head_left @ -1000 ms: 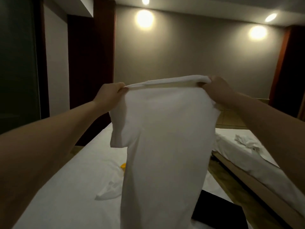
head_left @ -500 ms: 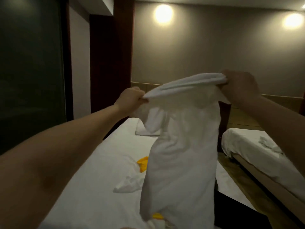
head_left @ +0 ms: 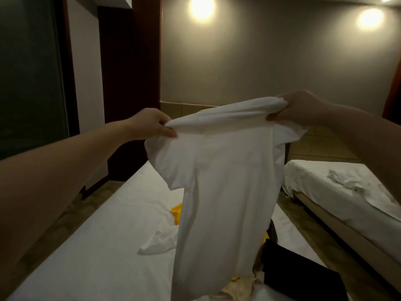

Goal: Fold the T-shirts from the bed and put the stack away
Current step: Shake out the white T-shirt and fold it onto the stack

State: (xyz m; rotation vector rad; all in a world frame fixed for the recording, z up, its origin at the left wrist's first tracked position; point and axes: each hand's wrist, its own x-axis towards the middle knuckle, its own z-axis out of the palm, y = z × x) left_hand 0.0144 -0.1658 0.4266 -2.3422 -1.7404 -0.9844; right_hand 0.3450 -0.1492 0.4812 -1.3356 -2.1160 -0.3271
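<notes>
Above the bed (head_left: 91, 246), left hand (head_left: 149, 123) and right hand (head_left: 301, 108) each pinch the white T-shirt (head_left: 223, 192).

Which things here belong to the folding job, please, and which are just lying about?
Job: hanging white fabric T-shirt, left hand, right hand, crumpled yellow garment, crumpled white garment, near white bed.
Lying about: rumpled white cloth, far white bed.

Bedroom contents, counted

Two white-sheeted beds: the near bed (head_left: 97, 246) and a second bed (head_left: 325, 177) right of it. Above the near bed, one white short-sleeved T-shirt (head_left: 223, 181). On the near bed: one crumpled white garment (head_left: 158, 242), one black cloth (head_left: 303, 276), one beige cloth (head_left: 240, 287), and yellow fabric (head_left: 176, 213) in three patches, garment count unclear. On the second bed, one rumpled white cloth (head_left: 347, 181). Two round glowing wall lights (head_left: 201, 6).
</notes>
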